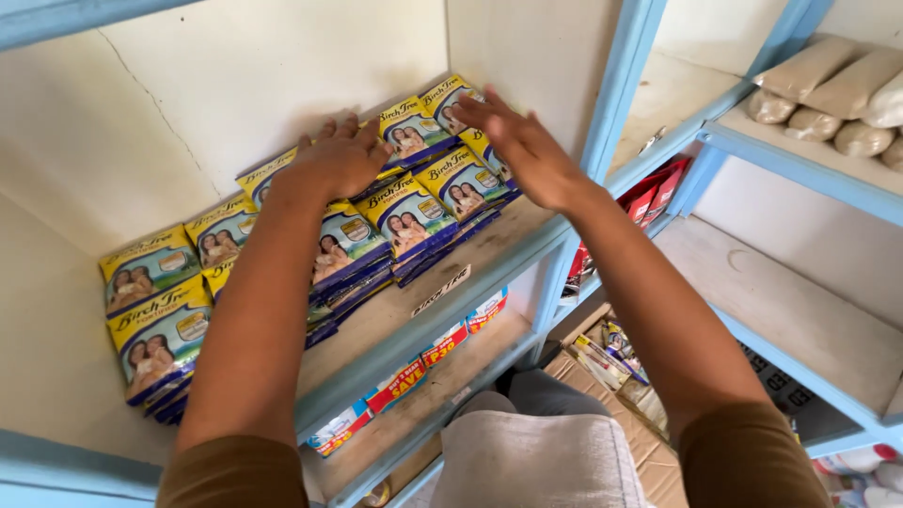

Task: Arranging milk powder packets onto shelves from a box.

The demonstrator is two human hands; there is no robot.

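Both hands [433,155] flat atop sachet stacks [404,212]

Both bare forearms reach up from the bottom of the frame toward its upper middle, brown sleeves pushed to the elbows. The left hand [340,158] lies palm down, fingers spread flat and pointing upward. The right hand [523,149], just right of centre, is open, fingers together and extended toward the upper left, wrist slightly bent.

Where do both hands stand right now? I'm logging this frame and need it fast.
Left hand: open, palm flat on the yellow and blue packets, gripping nothing.
Right hand: open, fingers spread over the packets by the wall, holding nothing.
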